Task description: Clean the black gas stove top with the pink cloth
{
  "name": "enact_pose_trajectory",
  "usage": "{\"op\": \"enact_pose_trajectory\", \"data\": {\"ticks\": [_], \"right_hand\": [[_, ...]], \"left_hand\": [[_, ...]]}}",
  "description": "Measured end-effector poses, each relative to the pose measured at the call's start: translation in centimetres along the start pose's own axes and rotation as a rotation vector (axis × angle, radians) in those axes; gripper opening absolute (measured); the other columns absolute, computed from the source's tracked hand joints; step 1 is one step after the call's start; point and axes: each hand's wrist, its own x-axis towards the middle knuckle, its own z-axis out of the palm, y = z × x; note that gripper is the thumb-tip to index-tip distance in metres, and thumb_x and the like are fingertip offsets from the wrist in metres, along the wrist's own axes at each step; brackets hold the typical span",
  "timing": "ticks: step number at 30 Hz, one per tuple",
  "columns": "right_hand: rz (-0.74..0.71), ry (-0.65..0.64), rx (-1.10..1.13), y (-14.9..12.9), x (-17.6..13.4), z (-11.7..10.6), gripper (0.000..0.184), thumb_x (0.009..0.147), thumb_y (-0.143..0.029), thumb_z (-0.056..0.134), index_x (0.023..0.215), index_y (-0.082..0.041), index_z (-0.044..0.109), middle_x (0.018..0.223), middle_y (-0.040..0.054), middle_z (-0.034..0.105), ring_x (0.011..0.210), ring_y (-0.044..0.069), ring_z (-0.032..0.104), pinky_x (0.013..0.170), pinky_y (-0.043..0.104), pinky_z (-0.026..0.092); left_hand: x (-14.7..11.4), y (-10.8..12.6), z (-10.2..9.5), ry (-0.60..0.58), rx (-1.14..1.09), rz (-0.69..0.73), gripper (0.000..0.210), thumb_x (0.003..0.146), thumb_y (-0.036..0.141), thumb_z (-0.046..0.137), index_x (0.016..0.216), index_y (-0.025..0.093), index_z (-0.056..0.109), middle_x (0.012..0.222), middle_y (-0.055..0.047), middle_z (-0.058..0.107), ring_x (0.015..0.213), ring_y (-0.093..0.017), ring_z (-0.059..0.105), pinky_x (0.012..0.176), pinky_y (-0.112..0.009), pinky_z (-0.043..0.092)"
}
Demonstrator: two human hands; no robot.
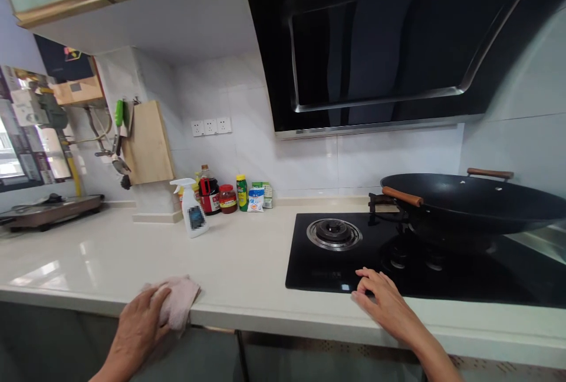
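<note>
At the front edge of the white countertop (247, 264), my left hand (139, 326) grips a pale pink cloth (179, 299). Part of the cloth lies on the counter, and part hangs over the edge. My right hand (382, 302) is at the front rim of the black gas stove (318, 273), its fingers loosely curled and apart, with nothing seen in them. Whether its fingertips touch the glass I cannot tell. Behind the cloth, near the back wall, stands a white spray bottle (192, 211).
A large black wok (469, 202) with wooden handles sits on the right burner. The left burner (335, 233) is bare. Sauce bottle (209, 193), red-lidded jar (227, 199) and seasoning packets (256, 199) line the wall. A range hood (375, 52) overhangs the stove; a cutting board (149, 143) hangs left.
</note>
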Motion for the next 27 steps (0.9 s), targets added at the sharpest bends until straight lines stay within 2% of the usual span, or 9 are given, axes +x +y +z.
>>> {"op": "enact_pose_trajectory", "data": {"ticks": [3, 7, 11, 15, 17, 19, 22, 25, 27], "right_hand": [[-0.003, 0.014, 0.007, 0.0, -0.1, 0.1, 0.032, 0.095, -0.050, 0.047, 0.082, -0.024, 0.060, 0.138, 0.0079, 0.062, 0.144, 0.026, 0.043, 0.124, 0.057, 0.016], [-0.021, 0.033, -0.002, -0.1, -0.1, 0.1, 0.029, 0.094, -0.047, 0.049, 0.081, -0.024, 0.060, 0.133, 0.0073, 0.064, 0.142, 0.025, 0.045, 0.124, 0.055, 0.019], [-0.001, 0.031, 0.002, -0.5, -0.1, -0.1, 0.029, 0.094, -0.048, 0.049, 0.081, -0.024, 0.060, 0.136, 0.0080, 0.063, 0.142, 0.025, 0.045, 0.124, 0.055, 0.017], [0.021, 0.025, 0.007, -0.9, -0.1, -0.3, 0.031, 0.095, -0.048, 0.048, 0.082, -0.024, 0.061, 0.137, 0.0078, 0.062, 0.142, 0.025, 0.045, 0.124, 0.055, 0.017], [0.022, 0.026, 0.004, -0.9, -0.1, -0.4, 0.033, 0.096, -0.050, 0.047, 0.082, -0.024, 0.062, 0.136, 0.0076, 0.062, 0.142, 0.025, 0.045, 0.124, 0.054, 0.018], [0.022, 0.029, 0.002, -0.9, -0.1, -0.4, 0.037, 0.097, -0.051, 0.044, 0.082, -0.023, 0.063, 0.137, 0.0076, 0.062, 0.141, 0.025, 0.046, 0.124, 0.053, 0.018], [0.023, 0.030, 0.022, -0.5, 0.1, -0.3, 0.047, 0.100, -0.056, 0.036, 0.087, -0.024, 0.067, 0.138, 0.0074, 0.062, 0.141, 0.025, 0.047, 0.125, 0.054, 0.018], [0.041, 0.056, 0.085, 0.2, 0.2, -0.2, 0.056, 0.103, -0.057, 0.024, 0.093, -0.024, 0.068, 0.137, 0.0067, 0.063, 0.141, 0.023, 0.047, 0.126, 0.052, 0.019], [0.050, 0.078, 0.125, 0.6, 0.3, -0.1, 0.057, 0.103, -0.057, 0.020, 0.095, -0.025, 0.067, 0.132, 0.0064, 0.066, 0.139, 0.023, 0.048, 0.125, 0.050, 0.021]], "left_hand": [[-0.2, 3.4, -0.4, 0.001, 0.058, 0.047, 0.050, 0.069, 0.033, 0.057, 0.119, 0.029, 0.059, 0.126, -0.009, 0.069, 0.123, -0.038, 0.060, 0.100, -0.049, 0.050], [-0.6, 10.0, -1.1, 0.010, 0.095, 0.078, 0.055, 0.070, 0.025, 0.064, 0.125, 0.024, 0.059, 0.133, -0.015, 0.064, 0.131, -0.038, 0.054, 0.103, -0.050, 0.045], [-1.0, 18.1, -1.8, 0.016, 0.024, 0.120, 0.061, 0.070, 0.022, 0.069, 0.130, 0.026, 0.060, 0.138, -0.014, 0.062, 0.136, -0.039, 0.049, 0.107, -0.053, 0.039], [-0.9, 26.7, -1.5, 0.018, -0.136, 0.167, 0.062, 0.073, 0.041, 0.077, 0.132, 0.031, 0.061, 0.141, -0.015, 0.060, 0.138, -0.043, 0.045, 0.105, -0.059, 0.036], [-0.5, 31.0, -1.2, 0.016, -0.204, 0.238, 0.067, 0.074, 0.051, 0.076, 0.135, 0.032, 0.059, 0.141, -0.018, 0.059, 0.134, -0.046, 0.047, 0.099, -0.062, 0.038], [0.0, 35.4, -1.1, 0.011, -0.259, 0.324, 0.067, 0.076, 0.054, 0.073, 0.138, 0.032, 0.058, 0.138, -0.020, 0.061, 0.127, -0.045, 0.052, 0.095, -0.064, 0.040], [0.8, 41.1, -1.5, 0.016, -0.308, 0.439, 0.053, 0.087, 0.046, 0.064, 0.138, 0.033, 0.057, 0.129, -0.020, 0.065, 0.119, -0.041, 0.057, 0.092, -0.063, 0.043], [1.6, 44.6, -2.5, 0.133, -0.293, 0.482, 0.037, 0.093, 0.034, 0.057, 0.130, 0.029, 0.060, 0.118, -0.018, 0.068, 0.115, -0.036, 0.059, 0.092, -0.059, 0.046], [1.9, 45.1, -3.3, 0.266, -0.281, 0.481, 0.032, 0.094, 0.032, 0.057, 0.125, 0.026, 0.061, 0.115, -0.014, 0.068, 0.113, -0.033, 0.058, 0.092, -0.055, 0.047]]}}
